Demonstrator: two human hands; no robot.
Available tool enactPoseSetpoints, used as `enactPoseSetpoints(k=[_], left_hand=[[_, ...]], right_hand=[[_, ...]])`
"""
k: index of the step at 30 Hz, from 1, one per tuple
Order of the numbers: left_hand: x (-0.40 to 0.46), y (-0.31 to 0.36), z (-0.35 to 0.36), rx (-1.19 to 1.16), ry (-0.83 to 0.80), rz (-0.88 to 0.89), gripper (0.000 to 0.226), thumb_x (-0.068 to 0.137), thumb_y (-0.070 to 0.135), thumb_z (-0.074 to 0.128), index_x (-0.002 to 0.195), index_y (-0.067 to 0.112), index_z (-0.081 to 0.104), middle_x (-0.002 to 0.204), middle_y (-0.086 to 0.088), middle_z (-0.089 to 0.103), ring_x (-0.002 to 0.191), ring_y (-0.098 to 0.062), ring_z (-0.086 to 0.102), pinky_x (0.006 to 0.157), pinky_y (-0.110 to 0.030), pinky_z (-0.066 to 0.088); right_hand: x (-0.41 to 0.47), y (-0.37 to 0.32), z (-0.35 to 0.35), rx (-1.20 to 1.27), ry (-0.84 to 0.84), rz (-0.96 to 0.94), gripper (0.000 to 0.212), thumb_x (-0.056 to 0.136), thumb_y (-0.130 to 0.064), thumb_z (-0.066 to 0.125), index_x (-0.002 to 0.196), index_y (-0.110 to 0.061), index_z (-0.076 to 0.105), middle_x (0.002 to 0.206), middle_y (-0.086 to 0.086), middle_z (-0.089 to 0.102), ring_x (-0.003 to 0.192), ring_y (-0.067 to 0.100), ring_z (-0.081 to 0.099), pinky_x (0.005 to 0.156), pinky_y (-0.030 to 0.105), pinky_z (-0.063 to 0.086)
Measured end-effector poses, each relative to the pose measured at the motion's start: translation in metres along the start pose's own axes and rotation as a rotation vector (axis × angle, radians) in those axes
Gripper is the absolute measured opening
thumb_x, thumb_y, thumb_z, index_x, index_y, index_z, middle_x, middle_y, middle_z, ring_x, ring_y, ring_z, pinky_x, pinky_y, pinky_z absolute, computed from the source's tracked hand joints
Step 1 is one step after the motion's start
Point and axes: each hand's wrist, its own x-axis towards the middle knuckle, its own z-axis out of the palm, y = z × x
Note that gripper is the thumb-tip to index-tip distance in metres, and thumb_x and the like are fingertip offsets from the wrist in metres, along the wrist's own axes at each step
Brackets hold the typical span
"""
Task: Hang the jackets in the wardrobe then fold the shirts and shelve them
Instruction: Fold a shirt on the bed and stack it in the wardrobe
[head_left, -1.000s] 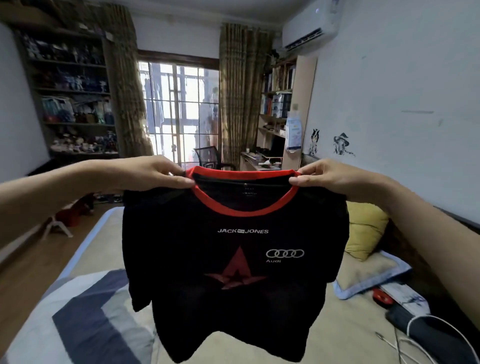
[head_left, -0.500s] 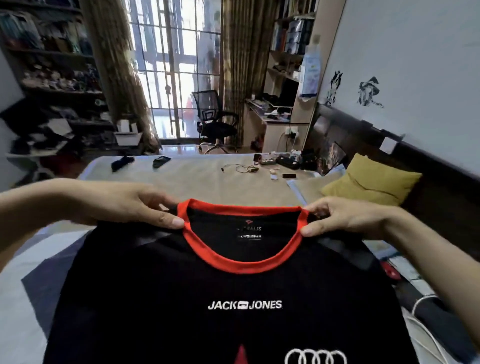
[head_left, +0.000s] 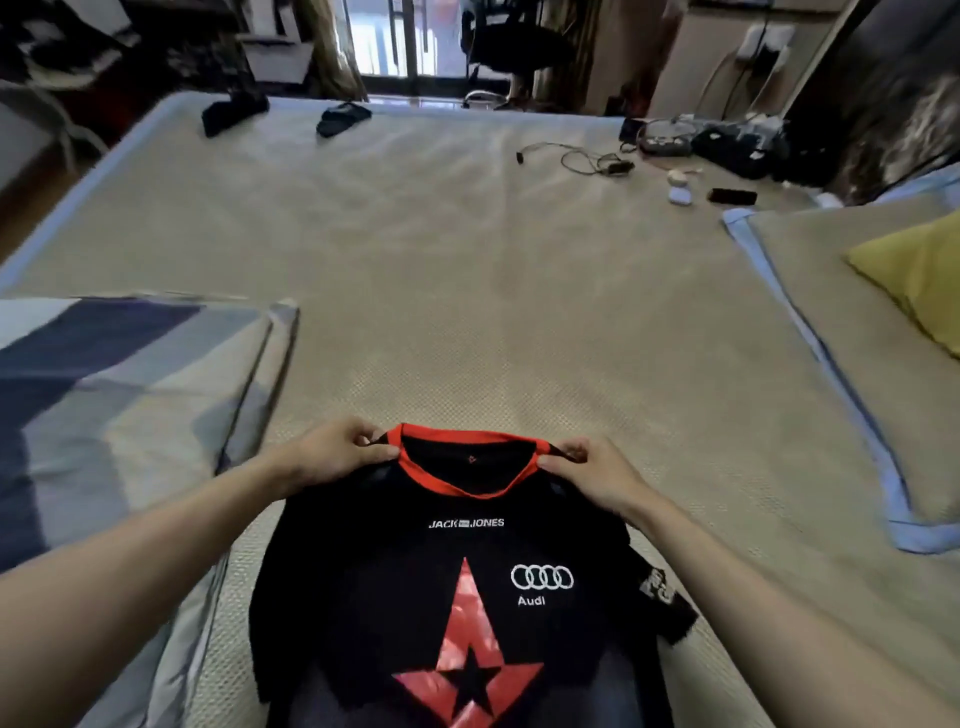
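Both hands are pinching the black short-sleeved jersey shirt (head_left: 457, 597) at its red collar: the left hand (head_left: 332, 457) is closed on the left shoulder seam and the right hand (head_left: 592, 475) on the right one. The shirt is lying front side up on the beige woven bed mat (head_left: 467, 291), beside the blue and grey quilt (head_left: 104, 395). I judge the folding step is starting; next the shirt probably needs flattening, then the sleeves folding inward.

A wide beige bed (head_left: 467, 270) fills the room; beyond, a bright window (head_left: 395, 36), perhaps a door.
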Motion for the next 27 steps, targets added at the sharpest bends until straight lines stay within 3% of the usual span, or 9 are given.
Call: enactPoseSetpoints(k=[3, 8, 12, 16, 20, 22, 24, 25, 27], left_hand=[[0.051, -0.042, 0.016, 0.0, 0.103, -0.064, 0.033, 0.097, 0.031, 0.065, 0.077, 0.004, 0.067, 0.066, -0.003, 0.061, 0.06, -0.013, 0.052, 0.053, -0.024, 0.039], [0.111, -0.079, 0.02, -0.019, 0.248, -0.061, 0.029, 0.1, 0.023, 0.059, 0.073, 0.015, 0.063, 0.066, -0.001, 0.059, 0.064, -0.014, 0.052, 0.061, -0.028, 0.04], [0.144, -0.087, 0.014, -0.031, 0.31, -0.056, 0.025, 0.1, 0.025, 0.059, 0.084, 0.008, 0.066, 0.073, -0.006, 0.065, 0.06, -0.011, 0.057, 0.058, -0.026, 0.044], [0.171, -0.08, 0.007, 0.057, 0.439, -0.056, 0.023, 0.099, 0.031, 0.057, 0.082, 0.018, 0.065, 0.074, 0.004, 0.064, 0.065, -0.011, 0.055, 0.058, -0.028, 0.039], [0.195, -0.072, 0.002, 0.173, 0.552, -0.078, 0.012, 0.096, 0.032, 0.057, 0.089, 0.024, 0.062, 0.089, 0.003, 0.065, 0.089, -0.023, 0.062, 0.079, -0.036, 0.047], [0.197, -0.068, 0.005, 0.298, 0.622, -0.081, 0.012, 0.096, 0.028, 0.054, 0.1, 0.021, 0.063, 0.102, -0.001, 0.065, 0.101, -0.028, 0.061, 0.09, -0.044, 0.045], [0.188, -0.06, 0.018, 0.502, 0.716, 0.026, 0.024, 0.096, 0.024, 0.051, 0.116, 0.016, 0.06, 0.116, -0.007, 0.06, 0.111, -0.029, 0.056, 0.097, -0.046, 0.04], [0.181, -0.054, 0.029, 0.58, 0.738, 0.159, 0.029, 0.094, 0.02, 0.051, 0.121, 0.013, 0.059, 0.121, -0.008, 0.058, 0.113, -0.03, 0.055, 0.099, -0.046, 0.039], [0.162, -0.038, 0.064, 0.667, 0.617, 0.472, 0.039, 0.087, 0.018, 0.049, 0.124, 0.012, 0.06, 0.125, -0.008, 0.058, 0.115, -0.03, 0.056, 0.101, -0.045, 0.038]], right_hand=[[0.055, 0.031, 0.031, -0.002, 0.084, 0.018, 0.013, 0.092, -0.028, 0.073, 0.082, -0.021, 0.078, 0.076, 0.0, 0.076, 0.07, 0.011, 0.069, 0.073, 0.031, 0.053], [0.121, 0.054, 0.052, -0.057, 0.196, -0.01, 0.029, 0.095, -0.028, 0.065, 0.076, -0.007, 0.071, 0.069, 0.001, 0.069, 0.066, 0.012, 0.059, 0.067, 0.035, 0.044], [0.161, 0.056, 0.051, -0.114, 0.211, -0.027, 0.03, 0.095, -0.027, 0.064, 0.069, -0.012, 0.066, 0.066, -0.002, 0.064, 0.062, 0.012, 0.055, 0.063, 0.032, 0.039], [0.197, 0.046, 0.039, -0.14, 0.288, -0.041, 0.031, 0.092, -0.035, 0.07, 0.065, -0.019, 0.065, 0.057, -0.011, 0.064, 0.057, 0.004, 0.056, 0.06, 0.029, 0.038], [0.218, 0.042, 0.034, -0.262, 0.341, -0.039, 0.041, 0.084, -0.057, 0.071, 0.071, -0.019, 0.066, 0.066, -0.01, 0.065, 0.07, 0.012, 0.063, 0.065, 0.033, 0.045], [0.215, 0.038, 0.029, -0.263, 0.307, -0.013, 0.052, 0.076, -0.068, 0.074, 0.075, -0.017, 0.066, 0.069, -0.01, 0.065, 0.069, 0.013, 0.062, 0.068, 0.035, 0.046], [0.204, 0.036, 0.013, -0.237, 0.177, 0.053, 0.063, 0.067, -0.074, 0.078, 0.072, -0.013, 0.064, 0.067, -0.006, 0.065, 0.064, 0.013, 0.061, 0.066, 0.033, 0.047], [0.196, 0.036, 0.002, -0.242, 0.074, 0.106, 0.062, 0.065, -0.075, 0.079, 0.068, -0.015, 0.063, 0.065, -0.004, 0.066, 0.063, 0.013, 0.062, 0.065, 0.032, 0.047], [0.177, 0.039, -0.024, -0.291, -0.16, 0.246, 0.055, 0.067, -0.068, 0.082, 0.06, -0.016, 0.066, 0.066, -0.005, 0.073, 0.062, 0.011, 0.068, 0.065, 0.026, 0.048]])
